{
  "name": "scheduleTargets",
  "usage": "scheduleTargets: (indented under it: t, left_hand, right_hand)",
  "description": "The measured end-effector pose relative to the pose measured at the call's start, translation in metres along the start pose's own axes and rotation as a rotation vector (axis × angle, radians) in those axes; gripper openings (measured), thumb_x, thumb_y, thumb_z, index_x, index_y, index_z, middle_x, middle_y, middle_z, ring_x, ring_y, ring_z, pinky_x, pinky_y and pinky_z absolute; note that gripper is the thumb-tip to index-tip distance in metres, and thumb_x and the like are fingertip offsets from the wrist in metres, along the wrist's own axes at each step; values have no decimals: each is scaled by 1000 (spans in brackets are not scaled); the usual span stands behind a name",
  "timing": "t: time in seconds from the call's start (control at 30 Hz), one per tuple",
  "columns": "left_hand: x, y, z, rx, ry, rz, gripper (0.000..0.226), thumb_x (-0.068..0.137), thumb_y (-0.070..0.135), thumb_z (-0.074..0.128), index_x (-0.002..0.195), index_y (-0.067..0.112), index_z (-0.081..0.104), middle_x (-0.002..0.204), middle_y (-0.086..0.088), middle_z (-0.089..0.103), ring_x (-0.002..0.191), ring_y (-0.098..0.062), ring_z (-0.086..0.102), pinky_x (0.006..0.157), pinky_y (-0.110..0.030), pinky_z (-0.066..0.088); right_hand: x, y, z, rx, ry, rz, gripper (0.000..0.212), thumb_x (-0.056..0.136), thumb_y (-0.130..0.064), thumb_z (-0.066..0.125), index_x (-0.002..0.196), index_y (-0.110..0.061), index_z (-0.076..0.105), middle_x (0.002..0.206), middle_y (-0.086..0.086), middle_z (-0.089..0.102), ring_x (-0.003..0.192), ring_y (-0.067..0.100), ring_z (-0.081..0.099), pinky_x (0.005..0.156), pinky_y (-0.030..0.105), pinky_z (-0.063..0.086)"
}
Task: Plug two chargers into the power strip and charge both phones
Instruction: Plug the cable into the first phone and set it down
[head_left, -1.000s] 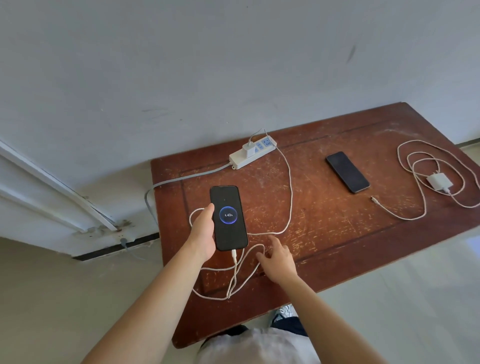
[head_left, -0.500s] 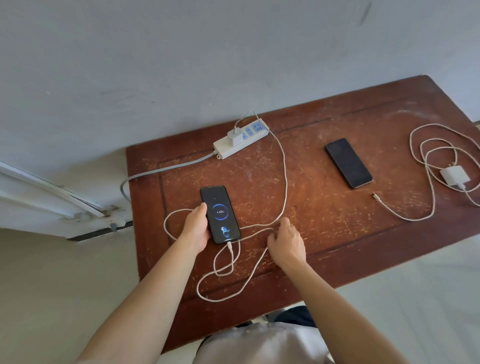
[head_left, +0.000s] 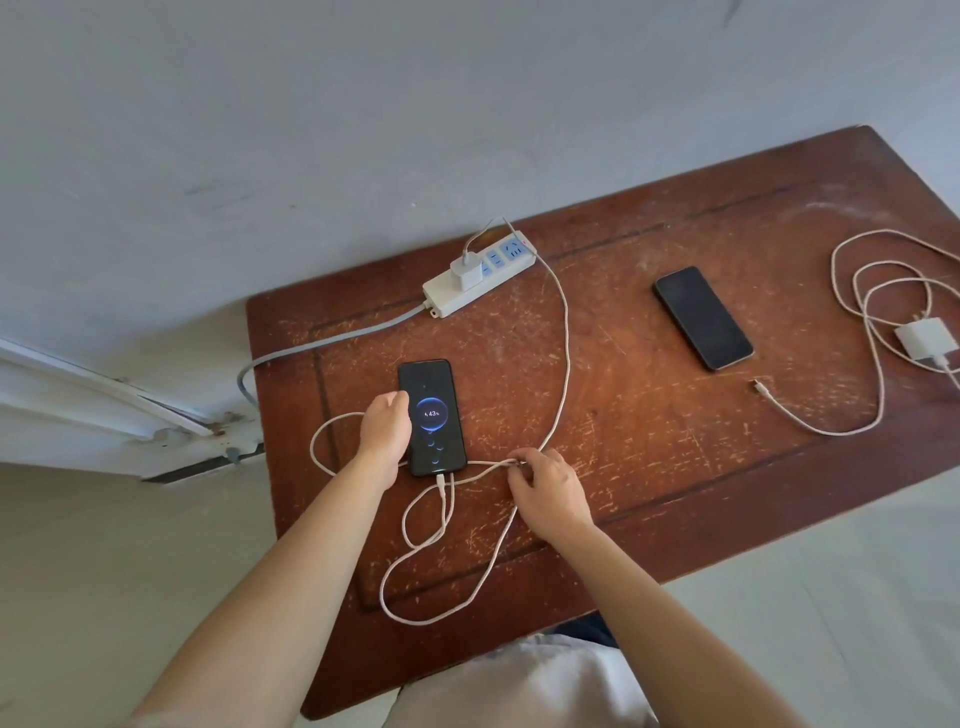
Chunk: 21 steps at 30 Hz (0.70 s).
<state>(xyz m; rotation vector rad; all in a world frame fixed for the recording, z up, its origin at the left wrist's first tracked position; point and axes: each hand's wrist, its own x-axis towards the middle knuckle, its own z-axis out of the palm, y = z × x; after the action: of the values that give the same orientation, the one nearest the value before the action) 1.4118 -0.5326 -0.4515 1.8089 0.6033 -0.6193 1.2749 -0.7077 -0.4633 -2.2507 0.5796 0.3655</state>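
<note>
A white power strip (head_left: 480, 280) lies at the table's far edge with one white charger (head_left: 466, 271) plugged in. Its cable (head_left: 563, 364) loops down to a black phone (head_left: 432, 417) whose screen shows a charging ring and 43%. My left hand (head_left: 385, 428) rests on that phone's left edge as it lies flat on the table. My right hand (head_left: 550, 491) pinches the cable just right of the phone. A second phone (head_left: 703, 317), screen dark, lies to the right. Its loose charger (head_left: 924, 339) and coiled cable (head_left: 878, 395) sit at the far right, unplugged.
The worn brown wooden table (head_left: 649, 441) stands against a grey wall. The strip's grey cord (head_left: 332, 340) runs off the table's left edge toward the floor. A white frame lies on the floor to the left.
The lit phone went from held above the table to lying flat on it. My right hand moved onto the cable beside it and closed on it.
</note>
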Motion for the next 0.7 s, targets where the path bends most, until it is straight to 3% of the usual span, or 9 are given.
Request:
scheduleTargets:
  t: [0.13,0.4,0.5,0.6,0.7]
  left_hand:
    - [-7,-4,-4,12,-50,14,47,106,41,38,146,16,46,149,-6,52,134,-26,49,102,-39,41]
    - [-36,-26,-13,61,-143,107,56,106,46,33,154,18,34,160,-5,38,146,-24,37,120,-46,31]
    - [-45,-31,-18,263,-141,226,57,106,44,37,154,14,33,162,-9,34,148,-27,33,120,-46,29]
    - [-54,-23,-15,539,-121,392,59,104,42,43,154,12,32,164,-15,27,151,-31,24,120,-48,25]
    - [-68,-4,4,717,-128,537,59,105,43,39,155,12,30,165,-16,25,153,-32,20,121,-51,24]
  right_hand:
    - [-4,0,2,-24,-2,29,33,102,-31,46,131,-26,62,112,2,51,89,20,60,79,35,54]
    - [-16,-2,-5,8,5,56,42,104,-19,40,144,-19,50,137,10,56,125,28,52,99,34,43]
    - [-28,4,-15,-3,46,73,47,101,-19,41,147,-20,46,140,10,53,126,27,51,98,34,42]
    - [-40,15,-30,10,169,105,46,101,-30,46,147,-22,46,141,8,52,121,23,55,92,30,42]
    - [-50,31,-53,-67,271,107,52,102,-41,44,151,-23,39,153,10,42,136,29,44,107,42,40]
